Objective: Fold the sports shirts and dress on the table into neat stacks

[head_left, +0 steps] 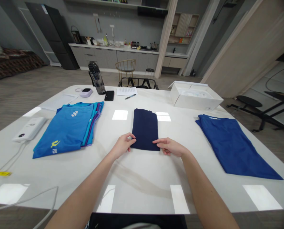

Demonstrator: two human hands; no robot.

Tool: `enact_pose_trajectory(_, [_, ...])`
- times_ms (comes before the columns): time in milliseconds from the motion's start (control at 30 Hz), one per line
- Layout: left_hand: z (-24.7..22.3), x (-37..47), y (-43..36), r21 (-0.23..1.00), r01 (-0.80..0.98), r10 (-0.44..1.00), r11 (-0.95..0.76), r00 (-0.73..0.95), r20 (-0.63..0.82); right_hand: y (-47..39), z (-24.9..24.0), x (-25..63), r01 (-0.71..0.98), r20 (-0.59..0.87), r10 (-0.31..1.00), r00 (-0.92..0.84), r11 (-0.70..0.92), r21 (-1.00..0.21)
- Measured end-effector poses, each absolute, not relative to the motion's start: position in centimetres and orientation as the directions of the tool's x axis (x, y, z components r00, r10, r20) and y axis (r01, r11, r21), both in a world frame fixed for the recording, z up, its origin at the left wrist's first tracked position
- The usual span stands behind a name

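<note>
A dark navy cloth (pixel 145 128), folded into a rectangle, lies flat in the middle of the white table (pixel 142 178). At its near left corner is my left hand (pixel 124 144), fingers curved and a little apart, fingertips touching the edge. My right hand (pixel 169 147) touches the near right corner with its fingers spread. Neither hand grips the cloth visibly. On the left lies a stack of blue, teal and purple shirts (pixel 69 127). A blue garment (pixel 234 143) is spread out on the right.
A white box (pixel 195 95) stands at the back right. Along the back left are a bottle (pixel 97 79), a phone (pixel 109 95), paper (pixel 127 91) and a pen (pixel 130 96). A white power bank (pixel 30 128) with a cable sits at far left.
</note>
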State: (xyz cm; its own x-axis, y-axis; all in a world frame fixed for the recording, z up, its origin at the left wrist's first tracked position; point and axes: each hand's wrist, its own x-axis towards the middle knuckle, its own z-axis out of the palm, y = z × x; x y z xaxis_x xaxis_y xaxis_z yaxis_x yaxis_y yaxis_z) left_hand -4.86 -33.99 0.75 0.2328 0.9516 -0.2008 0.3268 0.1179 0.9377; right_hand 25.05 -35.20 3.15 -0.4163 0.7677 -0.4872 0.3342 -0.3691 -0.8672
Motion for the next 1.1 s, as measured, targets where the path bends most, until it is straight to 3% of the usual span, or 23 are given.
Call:
enact_pose_trajectory(233, [1.6,-5.2,-34.7,0.863,0.504,0.949,-0.034,0.288,-0.131,-35.1,2.0,24.4,0.461,-0.372,0.863,-0.343,-0.190,-0.867])
enact_pose_trajectory(433, [2.3,-5.1,-35.0,0.838,0.544,0.928,-0.041,0.331,-0.170,-35.0,1.8,24.2,0.515,-0.365,0.869,-0.333,-0.157,-0.843])
enact_pose_trajectory(900, [2.9,-6.1,-35.5,0.780,0.626,0.729,0.008,0.530,-0.433,-35.8,3.4,24.7,0.706,-0.609,0.675,-0.416,-0.182,-0.685])
enact_pose_trajectory(1000, [3.3,-5.5,-35.6,0.741,0.650,0.824,-0.167,0.505,-0.257,-35.8,3.6,24.5,0.684,-0.553,0.716,-0.427,-0.144,-0.715])
enact_pose_trajectory(1100, [3.0,-3.9,-35.8,0.669,0.650,0.915,-0.361,0.387,0.117,-35.4,3.3,23.8,0.588,-0.284,0.893,-0.350,-0.027,-0.808])
